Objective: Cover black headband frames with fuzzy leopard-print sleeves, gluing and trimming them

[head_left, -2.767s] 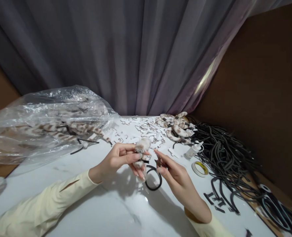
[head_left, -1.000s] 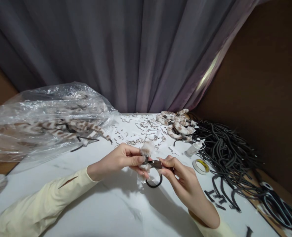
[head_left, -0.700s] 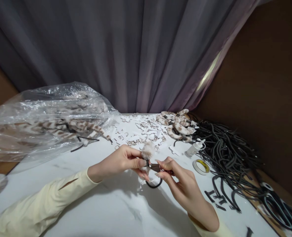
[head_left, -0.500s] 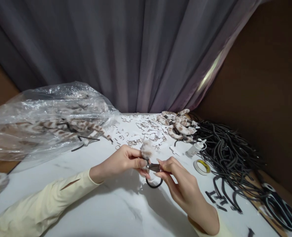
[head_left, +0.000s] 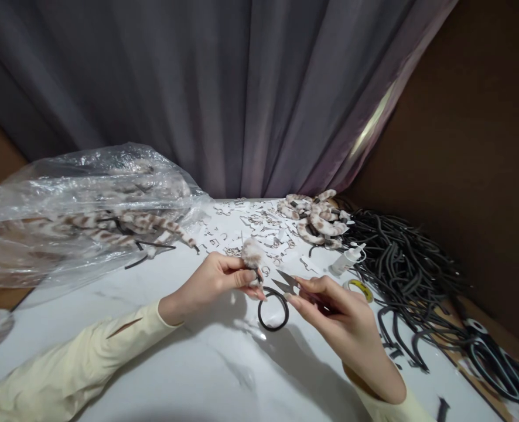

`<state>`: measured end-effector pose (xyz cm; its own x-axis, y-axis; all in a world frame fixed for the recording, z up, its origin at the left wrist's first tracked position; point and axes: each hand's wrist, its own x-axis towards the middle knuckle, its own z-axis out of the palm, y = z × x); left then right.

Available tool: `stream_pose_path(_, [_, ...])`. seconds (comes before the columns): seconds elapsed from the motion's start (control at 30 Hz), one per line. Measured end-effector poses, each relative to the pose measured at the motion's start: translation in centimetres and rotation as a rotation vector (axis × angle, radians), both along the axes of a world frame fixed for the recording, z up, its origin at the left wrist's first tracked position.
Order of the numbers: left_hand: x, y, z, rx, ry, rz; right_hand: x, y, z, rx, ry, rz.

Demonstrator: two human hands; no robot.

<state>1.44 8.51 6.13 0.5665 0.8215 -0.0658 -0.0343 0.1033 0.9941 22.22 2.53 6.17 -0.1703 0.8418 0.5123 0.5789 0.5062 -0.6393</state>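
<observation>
Seemingly trimming just below the frame's centre, pinching the furry piece (head_left: 251, 254) in the left hand (head_left: 215, 282) and gripping opened scissors (head_left: 290, 279) beside it in the right hand (head_left: 341, 313), so needing careful blade placement clear of fingertips.

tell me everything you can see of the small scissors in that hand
The small scissors are in the right hand, their two pointed, dark grey, metal-looking blades parted in a narrow V. They are raised above the white table, tips towards the fluffy piece in the left hand, with a gap between. Fingers hide most of the handles; what shows looks dark red.
</observation>
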Motion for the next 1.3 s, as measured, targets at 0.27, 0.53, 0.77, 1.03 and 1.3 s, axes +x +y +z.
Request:
stream_pose_path(0.27, [0.1, -0.2, 0.0, -0.006, -0.030, 0.032, -0.6, 0.0, -0.1, -0.028, 0.060, 0.019])
stream_pose_path(0.53, [0.1, -0.2, 0.1, 0.012, -0.012, 0.036, -0.6, 0.0, -0.3, -0.019, 0.047, 0.005])
stream_pose_path(0.77, [0.1, -0.2, 0.0, 0.051, 0.015, 0.034, -0.7, -0.1, -0.3, -0.027, 0.019, 0.022])
stream_pose_path(1.03, [0.1, -0.3, -0.1, 0.121, 0.074, 0.038, -1.0, -0.5, -0.7, 0.022, -0.048, 0.067])
stream_pose_path(1.3, [0.4, -0.7, 0.0, 0.156, 0.095, 0.130, -1.5, -0.6, -1.2, 0.133, -0.138, 0.031])
